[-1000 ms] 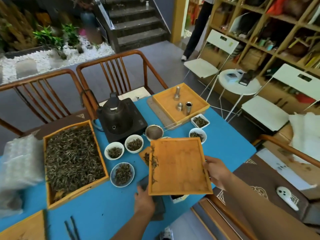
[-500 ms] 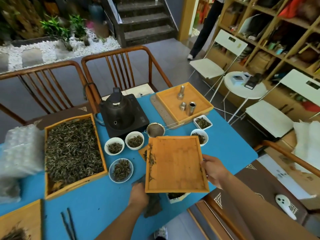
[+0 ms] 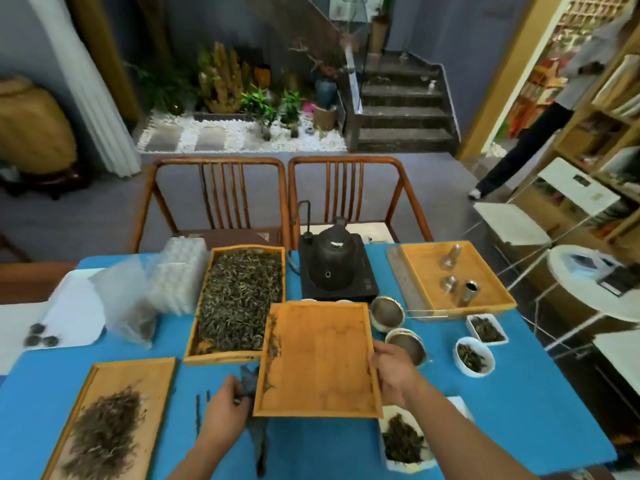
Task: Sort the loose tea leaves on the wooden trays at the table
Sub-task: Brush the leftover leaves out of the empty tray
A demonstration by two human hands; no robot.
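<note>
At centre frame the right hand (image 3: 393, 370) grips the right rim of a nearly bare rectangular wooden tray (image 3: 320, 358), fingers curled over its edge; only a thin line of dark tea leaves (image 3: 273, 341) clings along its left wall. The left hand (image 3: 227, 408) pinches a dark brush-like tool (image 3: 251, 379). The full wooden tray of loose leaves (image 3: 239, 299), upper centre, looks unsorted; 1 lower-left tray (image 3: 110, 417) holds a sorted pile.

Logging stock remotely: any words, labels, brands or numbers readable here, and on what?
None can be read.
Small dark tags on the white folding chair: too blurred.
Items on the round white table: too blurred.
Kettle, trays, bowls: no text visible.
</note>
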